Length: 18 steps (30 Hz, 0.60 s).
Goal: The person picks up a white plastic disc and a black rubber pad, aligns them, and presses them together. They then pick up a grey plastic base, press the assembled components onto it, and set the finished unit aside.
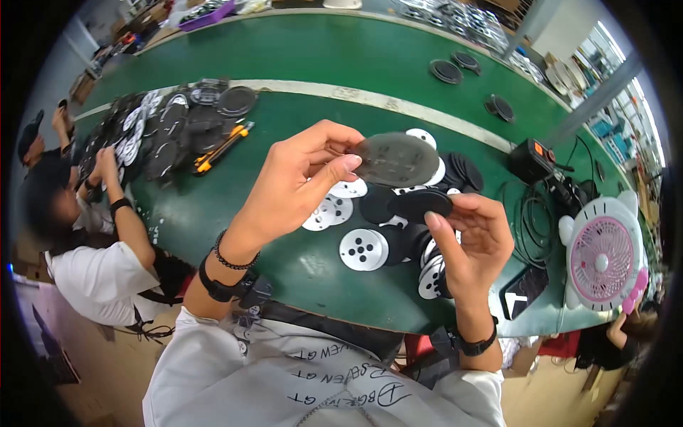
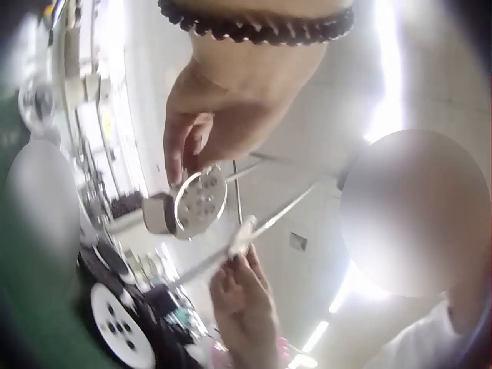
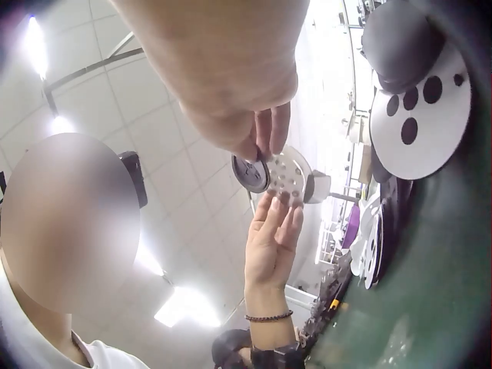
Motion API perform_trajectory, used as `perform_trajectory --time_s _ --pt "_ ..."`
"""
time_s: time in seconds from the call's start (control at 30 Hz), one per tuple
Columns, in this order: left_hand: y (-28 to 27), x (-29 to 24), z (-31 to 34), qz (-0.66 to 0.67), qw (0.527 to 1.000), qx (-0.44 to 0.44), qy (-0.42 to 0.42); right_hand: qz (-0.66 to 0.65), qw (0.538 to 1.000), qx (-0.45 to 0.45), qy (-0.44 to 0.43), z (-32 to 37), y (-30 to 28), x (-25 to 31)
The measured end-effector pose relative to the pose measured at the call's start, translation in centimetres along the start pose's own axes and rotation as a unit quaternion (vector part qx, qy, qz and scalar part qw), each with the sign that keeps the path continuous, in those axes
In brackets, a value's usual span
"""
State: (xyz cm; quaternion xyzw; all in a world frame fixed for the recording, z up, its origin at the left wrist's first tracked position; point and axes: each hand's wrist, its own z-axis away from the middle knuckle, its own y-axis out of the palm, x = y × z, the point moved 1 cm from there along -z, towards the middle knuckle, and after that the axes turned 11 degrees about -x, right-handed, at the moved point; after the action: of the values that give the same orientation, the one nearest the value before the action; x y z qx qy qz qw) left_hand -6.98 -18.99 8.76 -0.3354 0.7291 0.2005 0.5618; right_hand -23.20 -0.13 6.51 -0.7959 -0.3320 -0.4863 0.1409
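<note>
My left hand (image 1: 302, 178) pinches a round, greyish see-through disc (image 1: 400, 161) by its edge, raised over the table. Several small holes show through this disc in both wrist views. Close below it, my right hand (image 1: 475, 245) grips a smaller dark round disc (image 1: 421, 206) between thumb and fingers. In the right wrist view the dark disc (image 3: 250, 175) overlaps the edge of the see-through one (image 3: 288, 177). Under both hands lie white discs with black holes (image 1: 361, 250) and stacked black discs (image 1: 462, 172), partly hidden by the held pieces.
A pink and white fan (image 1: 605, 249), a phone (image 1: 525, 292) and a black boxy device (image 1: 532, 161) with cable stand at the right. Left lie a yellow utility knife (image 1: 222, 148) and a heap of round parts (image 1: 167, 132), where another person (image 1: 99, 263) sits. Dark discs (image 1: 446, 71) lie farther back.
</note>
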Motion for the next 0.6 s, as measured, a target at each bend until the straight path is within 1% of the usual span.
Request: perform_trajectory --time_s 0.03,0.07,0.1,0.13,0.17,0.2,0.23,0.27,0.33,0.37,0.4,0.47,0.5,0.57,0.6 --pt "0.7 0.2 0.1 0.022 1.000 -0.011 0.010 0.009 0.999 -0.024 -0.022 -0.2 0.2 0.1" --pt "1.2 0.4 0.4 0.042 0.999 -0.025 0.018 0.013 0.999 -0.028 -0.016 -0.3 -0.1 -0.1" --pt "1.3 1.0 0.7 0.030 0.998 -0.030 0.038 0.043 0.996 -0.017 -0.073 -0.6 -0.2 -0.2" --pt "1.4 1.4 0.8 0.029 0.999 -0.030 0.033 0.071 0.989 -0.005 -0.130 -0.7 -0.2 -0.2" --pt "1.5 1.8 1.0 0.012 0.997 -0.029 0.074 0.083 0.991 -0.013 -0.102 -0.6 0.0 0.4" --pt "1.6 2.2 1.4 -0.004 0.993 -0.030 0.113 0.085 0.992 -0.011 -0.093 -0.6 0.0 0.3" --pt "1.8 2.1 1.7 -0.014 0.989 -0.036 0.144 0.097 0.989 0.001 -0.113 -0.5 -0.1 0.2" --pt "1.7 2.2 1.9 -0.012 0.990 -0.036 0.135 0.109 0.985 0.012 -0.134 -0.5 -0.2 0.1" --pt "1.5 2.3 2.1 -0.035 0.979 -0.010 0.200 0.108 0.986 0.019 -0.129 -0.3 -0.1 0.0" --pt "1.4 2.3 2.1 -0.052 0.973 -0.012 0.226 0.104 0.986 0.027 -0.129 -0.2 0.0 0.1" --pt "1.5 2.5 2.0 -0.050 0.974 -0.012 0.223 0.099 0.986 0.034 -0.129 -0.2 0.0 0.1" --pt "1.6 2.7 2.1 -0.052 0.964 -0.021 0.259 0.106 0.986 0.036 -0.128 -0.1 0.0 0.1" --pt "1.6 2.7 2.1 -0.051 0.965 -0.021 0.256 0.100 0.986 0.036 -0.125 -0.1 0.0 0.0" --pt "1.5 2.6 2.0 -0.065 0.956 -0.022 0.286 0.095 0.987 0.036 -0.122 -0.1 -0.1 0.1" --pt "1.5 2.6 2.0 -0.064 0.956 -0.022 0.284 0.104 0.987 0.038 -0.119 -0.1 -0.2 0.2"
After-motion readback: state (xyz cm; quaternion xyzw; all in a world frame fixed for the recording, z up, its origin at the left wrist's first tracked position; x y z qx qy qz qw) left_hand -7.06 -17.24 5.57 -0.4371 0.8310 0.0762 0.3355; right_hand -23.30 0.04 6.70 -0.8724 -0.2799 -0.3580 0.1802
